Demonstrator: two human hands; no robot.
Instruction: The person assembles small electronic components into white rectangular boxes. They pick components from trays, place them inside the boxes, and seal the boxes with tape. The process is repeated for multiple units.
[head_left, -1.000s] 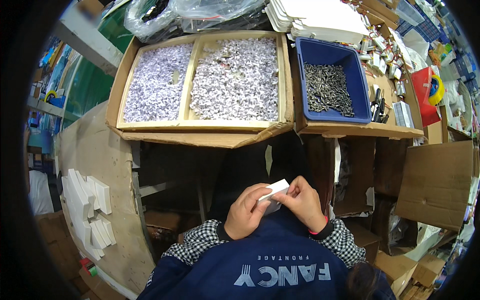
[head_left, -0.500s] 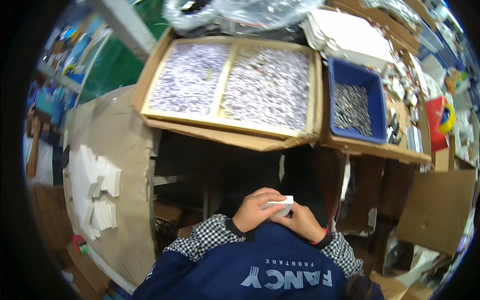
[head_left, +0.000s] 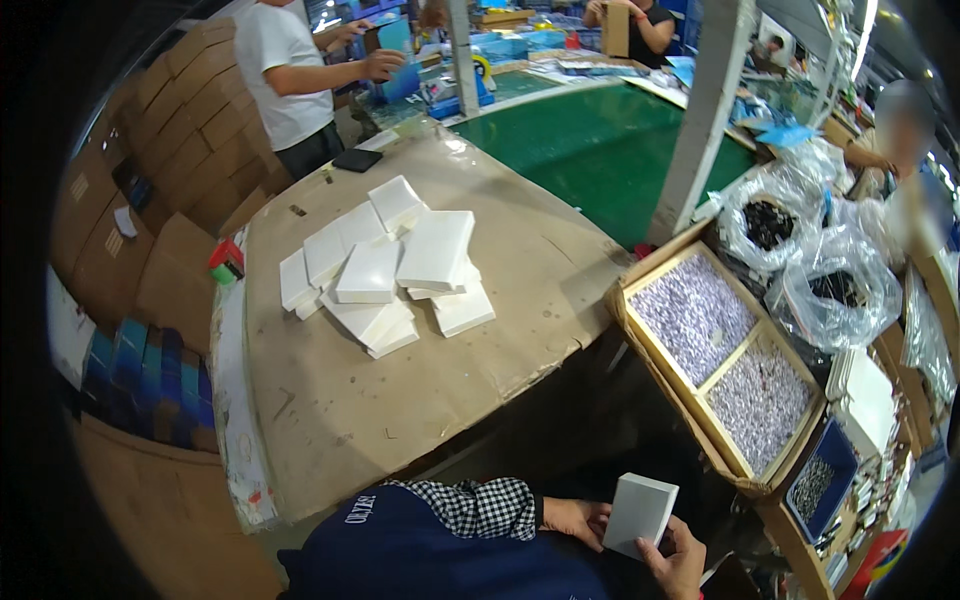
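Observation:
A small flat white box (head_left: 640, 512) is held up between my two hands, its broad face showing. My left hand (head_left: 578, 522) grips its left edge, with the fingertips partly hidden at the box's side. On the lower right corner, the thumb of my right hand (head_left: 680, 562) presses the face, and the other fingers curl around the right edge. Farther left, a loose pile of similar white boxes (head_left: 368, 272) lies on a table covered in brown board (head_left: 540, 250).
At the right stands a wooden tray (head_left: 722, 370) with two compartments of small pieces. Beyond it are a blue bin (head_left: 822, 475) of small metal parts and clear plastic bags (head_left: 838, 290). A metal post (head_left: 705, 120) rises by a green surface (head_left: 600, 140). Other people work at the back.
The view has swung left, bringing the table with the pile toward the middle and the tray to the right. The box has turned to show its broad face, and my hands have shifted on it.

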